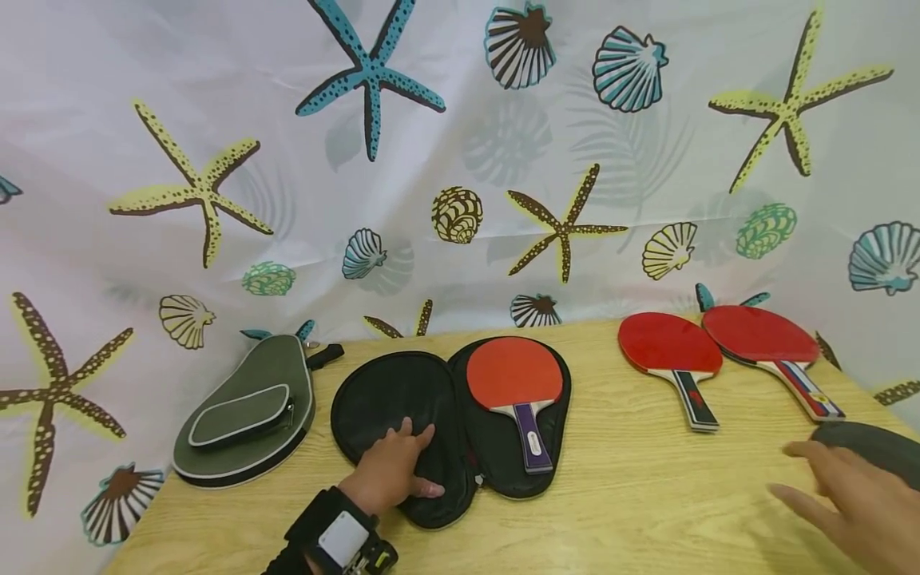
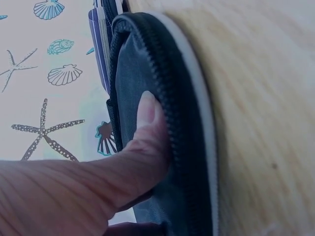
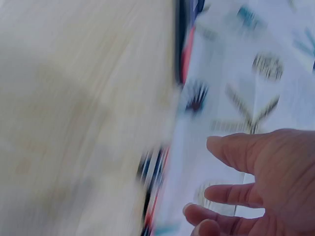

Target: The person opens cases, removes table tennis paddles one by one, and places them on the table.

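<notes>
A black paddle case [image 1: 391, 383] lies unzipped and spread flat on the table. Its right half carries an orange-red table tennis paddle [image 1: 514, 372] with a purple handle [image 1: 532, 439]. My left hand [image 1: 394, 471] rests on the case's left half, fingers spread and thumb against the lining near the zipped edge, as the left wrist view also shows. At the far right, my right hand [image 1: 855, 495] is in the air over the table with nothing in it, its thumb and fingers apart. Beside it a dark rounded object [image 1: 873, 447] is partly covered by the hand.
A grey-green paddle case [image 1: 251, 415] with a zipped pocket stands at the left. Two red paddles, one with a black handle [image 1: 693, 403] and one with a striped handle [image 1: 812, 387], lie at the back right. A patterned curtain [image 1: 460, 160] hangs behind the table [image 1: 632, 495].
</notes>
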### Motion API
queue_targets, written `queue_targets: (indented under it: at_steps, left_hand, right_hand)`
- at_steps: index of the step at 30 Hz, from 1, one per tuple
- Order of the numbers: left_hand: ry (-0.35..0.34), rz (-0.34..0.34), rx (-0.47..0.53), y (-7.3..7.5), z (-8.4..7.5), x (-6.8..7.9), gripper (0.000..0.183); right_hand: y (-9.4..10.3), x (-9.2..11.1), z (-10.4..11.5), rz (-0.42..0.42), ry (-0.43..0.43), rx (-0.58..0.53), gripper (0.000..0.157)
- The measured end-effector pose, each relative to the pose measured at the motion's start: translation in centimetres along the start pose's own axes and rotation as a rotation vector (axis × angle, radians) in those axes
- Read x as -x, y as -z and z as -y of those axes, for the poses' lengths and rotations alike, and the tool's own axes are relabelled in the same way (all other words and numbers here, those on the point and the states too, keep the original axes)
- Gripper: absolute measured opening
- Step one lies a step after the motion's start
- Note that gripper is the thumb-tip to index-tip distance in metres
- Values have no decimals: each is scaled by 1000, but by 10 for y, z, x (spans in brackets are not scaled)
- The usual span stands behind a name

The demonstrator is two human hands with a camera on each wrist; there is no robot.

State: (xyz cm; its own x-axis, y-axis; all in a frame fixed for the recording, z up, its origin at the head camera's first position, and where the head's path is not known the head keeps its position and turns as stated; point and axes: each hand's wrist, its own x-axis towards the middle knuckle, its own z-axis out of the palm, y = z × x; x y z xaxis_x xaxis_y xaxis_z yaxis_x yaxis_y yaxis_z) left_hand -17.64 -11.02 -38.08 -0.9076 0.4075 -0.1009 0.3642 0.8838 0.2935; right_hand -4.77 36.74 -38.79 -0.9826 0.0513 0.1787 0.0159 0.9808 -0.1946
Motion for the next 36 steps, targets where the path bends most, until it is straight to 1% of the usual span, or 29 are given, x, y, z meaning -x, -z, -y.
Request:
queue_targets:
  at_steps: [1, 2, 3, 4, 6, 9, 11, 14, 17, 20, 24, 27, 31, 34, 36]
  left_hand:
    - [-3, 3, -1, 0, -1, 0, 84]
    - [-6, 4, 2, -1, -2, -1, 85]
    - [-11, 5, 3, -2, -3, -1, 84]
    - [-14, 6, 3, -2, -3, -2, 84]
    - [-16, 7, 8, -2, -5, -3, 84]
    - [-16, 11, 7, -2, -8, -3, 84]
    - [-18, 12, 3, -2, -11, -3, 84]
    - [-28, 11, -5, -2, -14, -3, 84]
    - [-32, 10, -9, -2, -16, -4, 84]
    - [-35, 10, -14, -3, -16, -4, 85]
    - [-33, 6, -20, -4, -16, -5, 85]
    - [-30, 8, -18, -5, -16, -5, 84]
    - [-17, 15, -12, -7, -15, -3, 84]
    - [-13, 6, -18, -7, -14, -1, 83]
    - [-18, -6, -30, -7, -13, 0, 83]
  right_hand:
    - [5, -7, 26, 66, 27, -30, 66]
    - [7, -15, 47, 143, 27, -75, 61]
    - [8, -23, 68, 201, 28, -119, 61]
    - [6, -30, 88, 218, 46, -166, 61]
    - [-2, -42, 124, 224, 92, -242, 60]
    - [-17, -58, 170, 236, 102, -289, 63]
    - [-27, -69, 193, 236, 101, -304, 67]
    - [-41, -83, 213, 223, 98, -305, 69]
    - [-54, -96, 222, 235, 79, -325, 68]
    - [-63, -106, 225, 230, 83, -332, 56]
    - [-70, -111, 224, 194, 122, -332, 38]
    - [-71, -110, 220, 170, 128, -355, 36]
    - [-63, -103, 215, 151, 110, -390, 43]
    - [-46, -93, 206, 149, 109, -396, 49]
    - [-31, -85, 195, 143, 122, -381, 52]
